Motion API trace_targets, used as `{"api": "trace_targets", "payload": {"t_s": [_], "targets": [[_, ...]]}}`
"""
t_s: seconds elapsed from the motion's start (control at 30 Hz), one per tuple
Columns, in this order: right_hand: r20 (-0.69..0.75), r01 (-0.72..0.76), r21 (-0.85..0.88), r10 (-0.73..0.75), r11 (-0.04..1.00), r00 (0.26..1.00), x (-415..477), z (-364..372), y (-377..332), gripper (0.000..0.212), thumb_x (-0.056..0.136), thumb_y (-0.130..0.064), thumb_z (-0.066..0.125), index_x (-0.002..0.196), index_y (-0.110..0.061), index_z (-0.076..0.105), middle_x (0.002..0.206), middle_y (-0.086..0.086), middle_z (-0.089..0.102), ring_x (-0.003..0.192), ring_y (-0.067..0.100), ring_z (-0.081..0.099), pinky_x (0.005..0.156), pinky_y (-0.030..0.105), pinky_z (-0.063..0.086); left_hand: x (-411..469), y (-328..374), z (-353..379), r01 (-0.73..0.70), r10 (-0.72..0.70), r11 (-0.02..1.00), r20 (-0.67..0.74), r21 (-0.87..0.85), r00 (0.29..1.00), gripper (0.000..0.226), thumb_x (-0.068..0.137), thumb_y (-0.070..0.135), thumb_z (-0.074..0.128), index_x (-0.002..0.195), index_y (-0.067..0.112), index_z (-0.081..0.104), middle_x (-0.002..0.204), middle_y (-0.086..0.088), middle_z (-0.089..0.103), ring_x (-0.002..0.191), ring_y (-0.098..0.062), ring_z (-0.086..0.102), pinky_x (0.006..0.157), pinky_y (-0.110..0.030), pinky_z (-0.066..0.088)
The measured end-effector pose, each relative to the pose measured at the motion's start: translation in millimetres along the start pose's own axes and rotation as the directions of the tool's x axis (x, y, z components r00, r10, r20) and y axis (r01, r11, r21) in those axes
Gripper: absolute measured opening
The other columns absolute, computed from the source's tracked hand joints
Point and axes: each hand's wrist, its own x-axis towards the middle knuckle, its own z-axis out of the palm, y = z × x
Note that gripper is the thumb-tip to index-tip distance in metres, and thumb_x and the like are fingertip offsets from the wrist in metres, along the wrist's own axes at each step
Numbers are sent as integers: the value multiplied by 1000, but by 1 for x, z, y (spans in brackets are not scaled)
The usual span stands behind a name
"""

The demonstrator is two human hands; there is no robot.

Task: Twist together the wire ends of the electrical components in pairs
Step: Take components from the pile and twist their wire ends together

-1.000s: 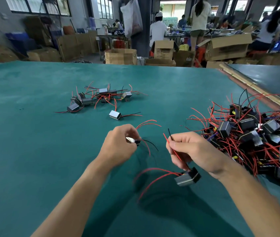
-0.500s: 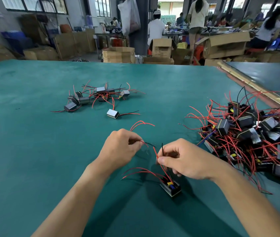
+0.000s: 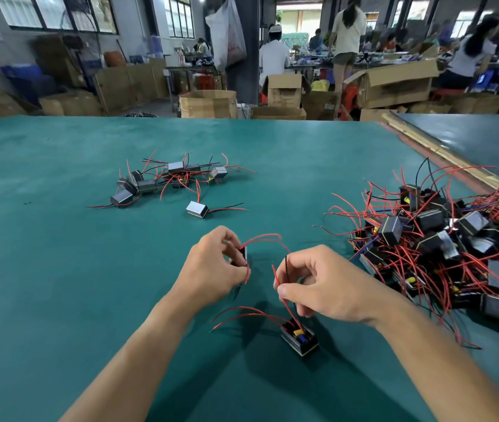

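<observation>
My left hand (image 3: 214, 269) grips a small black component (image 3: 242, 257), mostly hidden by my fingers, with red wires arcing from it to the right. My right hand (image 3: 318, 287) pinches a red and a black wire (image 3: 281, 275) that rise from a second black component (image 3: 300, 338) with a yellow and blue part on top. That component hangs just above the green table (image 3: 59, 269), below my right hand. The two hands are a short gap apart, and the wire ends do not touch.
A large pile of loose components (image 3: 440, 248) with red and black wires lies at the right. A smaller group of components (image 3: 166, 178) sits at the back left, with a single one (image 3: 197, 209) nearer. Cardboard boxes and people stand beyond the table's far edge.
The component under my right hand swung down from beside my palm to hang by its wires. My left hand turned its component, and the hands drew closer, then slightly apart.
</observation>
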Motion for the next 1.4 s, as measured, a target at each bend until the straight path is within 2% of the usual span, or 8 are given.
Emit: {"api": "trace_targets", "payload": {"t_s": [0.17,0.3,0.4,0.63,0.77,0.93,1.13,1.4], "targets": [[-24,4,11,-3,1000,1000,2,2,-1,15,84,-5,63,75,-16,65,70,-2,68,50,15,63,53,24,49,1,-1,-1,-33,32,999,21,28,999,27,64,-3,66,76,21,61,76,15,73,49,-10,48,49,-22,40],[-15,-21,-12,20,1000,1000,2,3,1,11,83,-6,62,76,-15,65,70,-3,68,50,15,63,53,25,48,0,-1,-4,-66,62,997,95,35,994,39,67,-10,56,82,24,64,82,12,74,50,-13,46,53,-19,40],[-23,-19,-24,18,1000,1000,3,2,3,11,82,-9,62,78,-20,63,70,-3,68,49,15,63,52,25,48,-4,-1,-5,-166,150,977,125,130,981,45,70,-11,51,92,25,69,87,16,72,55,-12,57,59,-15,45],[-20,-13,-75,11,997,1000,4,5,6,37,81,-17,63,108,-42,57,72,-3,68,52,12,57,59,23,48,-7,2,-3,-200,169,941,132,273,977,31,71,4,76,91,28,70,86,11,71,64,-8,60,68,-23,51],[2,12,-161,-12,987,1000,5,8,7,31,80,-21,62,101,-44,61,68,-10,66,52,7,51,58,17,41,-6,1,-3,-236,196,918,153,319,969,34,70,1,74,88,29,69,88,12,68,66,-7,55,69,-21,47],[-21,10,-222,-15,975,1000,5,9,5,20,84,-19,64,97,-34,66,66,-12,63,53,7,49,65,28,46,-4,1,-2,-253,218,910,140,329,966,26,71,10,78,86,29,70,85,12,63,62,0,51,66,-22,44],[-38,41,-217,-50,975,998,5,8,5,24,84,-21,63,94,-44,64,72,-13,65,53,9,50,64,29,47,-4,0,3,-286,256,912,137,295,957,12,82,18,74,80,30,73,78,10,62,61,-2,52,59,-18,39],[-22,83,-237,-90,968,996,6,15,7,33,84,-23,58,106,-47,63,64,-23,57,51,19,48,58,25,42,-10,4,6,-251,216,937,162,245,963,30,74,14,80,79,28,54,68,20,61,52,-2,48,55,-17,37]]}}
